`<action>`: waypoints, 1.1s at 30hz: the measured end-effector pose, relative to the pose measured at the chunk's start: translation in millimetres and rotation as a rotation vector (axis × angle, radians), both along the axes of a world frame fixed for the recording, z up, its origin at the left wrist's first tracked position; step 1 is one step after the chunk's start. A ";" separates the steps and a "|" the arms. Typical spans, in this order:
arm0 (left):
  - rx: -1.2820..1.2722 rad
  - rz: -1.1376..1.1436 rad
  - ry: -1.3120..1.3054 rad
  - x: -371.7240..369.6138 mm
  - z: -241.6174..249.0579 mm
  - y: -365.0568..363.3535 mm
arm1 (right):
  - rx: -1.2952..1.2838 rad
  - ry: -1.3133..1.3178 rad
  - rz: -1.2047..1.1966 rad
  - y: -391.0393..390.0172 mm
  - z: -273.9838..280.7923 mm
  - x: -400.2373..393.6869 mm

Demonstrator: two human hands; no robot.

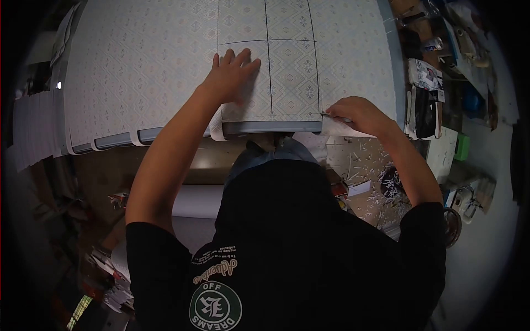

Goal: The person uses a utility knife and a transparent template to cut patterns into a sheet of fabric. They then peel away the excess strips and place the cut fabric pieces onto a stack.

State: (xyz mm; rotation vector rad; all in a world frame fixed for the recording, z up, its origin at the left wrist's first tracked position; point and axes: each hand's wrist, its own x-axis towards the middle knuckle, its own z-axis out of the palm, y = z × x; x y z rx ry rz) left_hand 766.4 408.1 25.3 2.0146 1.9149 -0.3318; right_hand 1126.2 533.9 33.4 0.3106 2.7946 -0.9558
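Patterned pale fabric (138, 60) covers the table, with dark lines crossing it lengthwise and one across. My left hand (234, 71) lies on the fabric left of the dark lines, its fingers spread and holding nothing. Near the front edge, at the lower end of the right-hand dark line, my right hand (353, 115) is closed around a thin pen-like tool (337, 117). The tool's tip is beside that line. Between the hands, a section of the fabric ends at the table's blue-grey front edge (270, 127).
Stacked sheets (38, 127) are at the far left. A black-and-white package (425, 99) and a can (432, 44) sit along the right side. Scraps (370, 165) litter the floor, with a green box (462, 147) farther right. A pale roll (199, 200) is below the table.
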 end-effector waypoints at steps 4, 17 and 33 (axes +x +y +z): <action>0.006 -0.005 0.004 0.0 -0.5 -1.3 | 0.015 0.006 0.011 -0.4 -7.1 0.5; 0.139 -0.129 0.041 -2.7 -23.0 2.3 | 0.054 -0.054 0.024 -5.6 -3.3 -10.3; 0.106 -0.133 0.060 -2.5 -17.5 1.4 | -0.028 0.114 0.045 -56.7 -13.5 -95.7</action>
